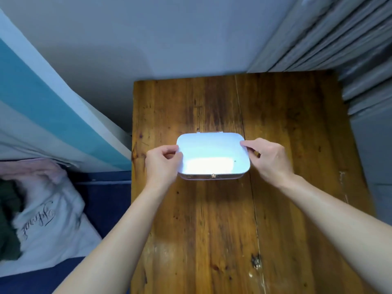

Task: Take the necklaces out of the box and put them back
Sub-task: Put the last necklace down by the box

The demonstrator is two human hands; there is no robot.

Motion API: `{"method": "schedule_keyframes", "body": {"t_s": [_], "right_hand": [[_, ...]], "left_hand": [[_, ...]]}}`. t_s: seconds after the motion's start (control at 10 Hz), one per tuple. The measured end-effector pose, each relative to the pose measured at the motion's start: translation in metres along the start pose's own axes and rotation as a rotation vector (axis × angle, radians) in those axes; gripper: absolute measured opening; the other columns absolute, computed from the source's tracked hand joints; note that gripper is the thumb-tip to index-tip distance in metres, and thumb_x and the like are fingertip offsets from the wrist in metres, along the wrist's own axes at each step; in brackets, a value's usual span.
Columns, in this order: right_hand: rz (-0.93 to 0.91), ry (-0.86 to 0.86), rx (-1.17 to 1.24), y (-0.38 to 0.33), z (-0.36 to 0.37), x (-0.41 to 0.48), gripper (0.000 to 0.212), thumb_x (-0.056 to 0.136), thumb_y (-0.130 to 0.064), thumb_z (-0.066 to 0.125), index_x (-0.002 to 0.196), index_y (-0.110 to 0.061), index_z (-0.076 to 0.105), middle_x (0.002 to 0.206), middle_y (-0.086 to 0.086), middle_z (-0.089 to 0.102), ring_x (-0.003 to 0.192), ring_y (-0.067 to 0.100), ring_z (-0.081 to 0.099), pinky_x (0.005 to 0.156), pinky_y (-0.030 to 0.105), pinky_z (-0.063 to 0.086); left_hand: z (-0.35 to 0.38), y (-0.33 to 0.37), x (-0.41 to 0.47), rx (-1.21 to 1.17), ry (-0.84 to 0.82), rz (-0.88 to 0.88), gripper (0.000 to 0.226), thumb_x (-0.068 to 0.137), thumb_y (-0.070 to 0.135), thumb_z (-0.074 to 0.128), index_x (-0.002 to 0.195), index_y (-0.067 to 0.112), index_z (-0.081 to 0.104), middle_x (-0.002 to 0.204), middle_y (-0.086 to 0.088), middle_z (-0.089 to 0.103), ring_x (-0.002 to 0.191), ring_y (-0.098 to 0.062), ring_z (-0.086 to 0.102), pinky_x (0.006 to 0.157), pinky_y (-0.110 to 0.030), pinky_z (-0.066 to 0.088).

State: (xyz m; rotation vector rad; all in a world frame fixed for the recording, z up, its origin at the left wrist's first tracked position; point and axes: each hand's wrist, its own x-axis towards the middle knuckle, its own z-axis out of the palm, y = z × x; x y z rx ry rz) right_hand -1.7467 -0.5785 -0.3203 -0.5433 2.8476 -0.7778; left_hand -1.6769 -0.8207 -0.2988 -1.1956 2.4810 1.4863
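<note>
Head view: white box flat on a wooden table, about mid-table, lid down, glare washing out most of the top. Small gold clasp on the near edge, looking fastened; hinge strip just visible along the far edge. Left hand at the box's left side, fingers curled, thumb and fingertips pinching the lid's left rim. Right hand mirrored on the right side, fingers bent in, tips touching the lid's right corner near the far edge. Both hands part-closed on the lid edges, neither wrapped around the whole box. Cannot tell whether the grip is lifting or only steadying.

No necklaces in sight anywhere: none on the table, none in either hand. Presumably inside, hidden under the closed lid.

Off the table: a blue and white curtain to the left, a pale pillow with script lettering lower left, grey slats upper right.

Progress, as a judgement: either at the very start, with the lid yet to be opened and every necklace yet to come out and go back, or at the very end, just closed up. Nothing here to settle which. If the start, next comes releasing the clasp and raising the lid on its hinge.
</note>
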Motion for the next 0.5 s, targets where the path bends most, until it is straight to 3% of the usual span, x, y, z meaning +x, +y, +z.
{"method": "schedule_keyframes", "body": {"t_s": [0.2, 0.3, 0.4, 0.5], "right_hand": [[-0.026, 0.01, -0.053, 0.0, 0.012, -0.009, 0.031, 0.092, -0.016, 0.062, 0.121, -0.007, 0.065, 0.103, 0.008, 0.069, 0.089, 0.024, 0.065, 0.068, 0.019, 0.046], [0.024, -0.004, -0.062, -0.003, 0.013, -0.012, 0.031, 0.093, -0.019, 0.06, 0.122, -0.01, 0.065, 0.106, 0.005, 0.067, 0.091, 0.02, 0.063, 0.07, 0.019, 0.048], [0.062, -0.047, -0.085, -0.006, 0.018, -0.015, 0.034, 0.094, -0.023, 0.059, 0.127, -0.013, 0.061, 0.11, 0.003, 0.066, 0.095, 0.019, 0.063, 0.073, 0.021, 0.049], [0.119, -0.056, -0.084, -0.012, 0.005, -0.012, 0.036, 0.093, -0.025, 0.061, 0.128, -0.018, 0.061, 0.119, 0.0, 0.063, 0.103, 0.017, 0.061, 0.078, 0.022, 0.049]], "left_hand": [[0.018, -0.015, -0.014, 0.245, 0.049, 0.167, 0.031, 0.089, 0.022, 0.066, 0.118, 0.01, 0.065, 0.121, -0.004, 0.064, 0.108, -0.021, 0.057, 0.093, -0.035, 0.05], [0.022, -0.021, -0.019, 0.262, 0.042, 0.203, 0.035, 0.088, 0.022, 0.068, 0.12, 0.009, 0.062, 0.121, -0.005, 0.061, 0.107, -0.02, 0.058, 0.089, -0.027, 0.047], [0.024, -0.031, -0.021, 0.261, 0.015, 0.224, 0.044, 0.089, 0.028, 0.066, 0.129, 0.011, 0.056, 0.127, -0.005, 0.058, 0.114, -0.021, 0.055, 0.094, -0.031, 0.046], [0.024, -0.05, -0.023, 0.436, 0.035, 0.168, 0.06, 0.092, 0.051, 0.051, 0.141, 0.017, 0.043, 0.145, -0.006, 0.044, 0.134, -0.024, 0.038, 0.107, -0.039, 0.034]]}}
